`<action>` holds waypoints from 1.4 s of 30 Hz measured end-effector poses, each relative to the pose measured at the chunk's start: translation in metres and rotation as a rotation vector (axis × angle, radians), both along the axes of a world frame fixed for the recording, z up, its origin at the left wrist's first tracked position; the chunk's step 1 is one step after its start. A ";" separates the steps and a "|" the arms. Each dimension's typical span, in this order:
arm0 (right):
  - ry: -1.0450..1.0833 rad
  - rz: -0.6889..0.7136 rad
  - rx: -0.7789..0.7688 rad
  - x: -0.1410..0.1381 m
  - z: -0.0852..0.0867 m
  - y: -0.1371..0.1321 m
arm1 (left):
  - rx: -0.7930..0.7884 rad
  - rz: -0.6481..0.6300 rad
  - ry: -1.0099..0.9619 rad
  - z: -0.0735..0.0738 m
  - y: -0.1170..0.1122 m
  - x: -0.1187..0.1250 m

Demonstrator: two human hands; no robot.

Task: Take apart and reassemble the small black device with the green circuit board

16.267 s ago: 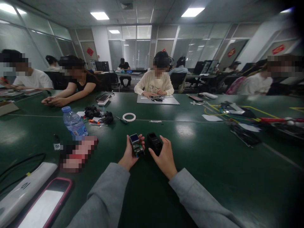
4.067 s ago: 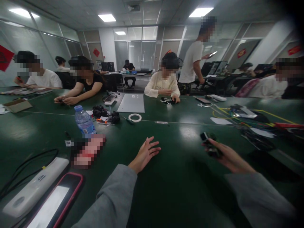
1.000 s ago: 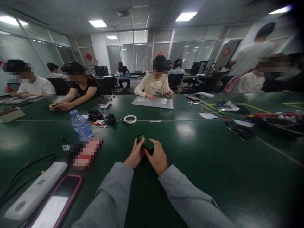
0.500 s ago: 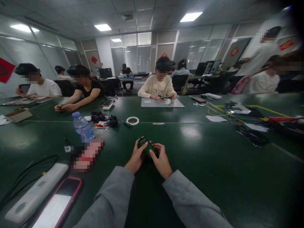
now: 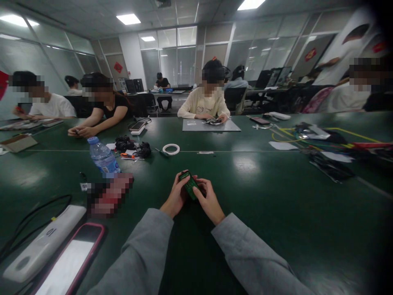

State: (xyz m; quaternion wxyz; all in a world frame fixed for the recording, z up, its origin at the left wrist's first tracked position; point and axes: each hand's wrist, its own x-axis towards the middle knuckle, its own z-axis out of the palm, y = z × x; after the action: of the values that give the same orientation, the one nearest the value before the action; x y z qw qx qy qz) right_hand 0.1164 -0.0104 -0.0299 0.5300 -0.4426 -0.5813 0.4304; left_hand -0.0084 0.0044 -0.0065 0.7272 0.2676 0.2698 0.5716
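Between both hands sits a small green rectangular device with a dark edge and pale markings on its face; its exact kind cannot be made out. My left hand is closed around its left side, thumb lying on the upper face. From the right, my right hand grips it with the thumb on the lower face and fingers bent along the far edge. The device is tilted and held above the green table. Its underside and some fingertips are hidden.
Left of my arms are a water bottle, a pink-rimmed phone and a white power bank-like block. A tape roll and black cables lie ahead. Facing me, a person works over a grey board.
The view has tipped slightly downward, so table items appear higher. Both hands keep hold of the green device, with only a slight shift of the thumbs.
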 end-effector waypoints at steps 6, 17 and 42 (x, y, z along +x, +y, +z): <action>0.002 0.004 0.004 0.000 0.001 -0.001 | 0.006 0.007 -0.011 0.001 0.000 0.001; 0.000 -0.003 0.018 0.000 0.003 -0.003 | 0.002 0.005 -0.001 0.000 0.000 0.001; -0.035 -0.023 0.016 -0.002 0.000 -0.002 | -0.020 0.013 -0.028 0.005 -0.005 0.000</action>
State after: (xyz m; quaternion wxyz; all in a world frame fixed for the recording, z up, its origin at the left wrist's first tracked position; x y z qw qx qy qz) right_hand 0.1147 -0.0120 -0.0297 0.5282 -0.4523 -0.5887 0.4120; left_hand -0.0080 -0.0001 -0.0018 0.7299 0.2504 0.2669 0.5773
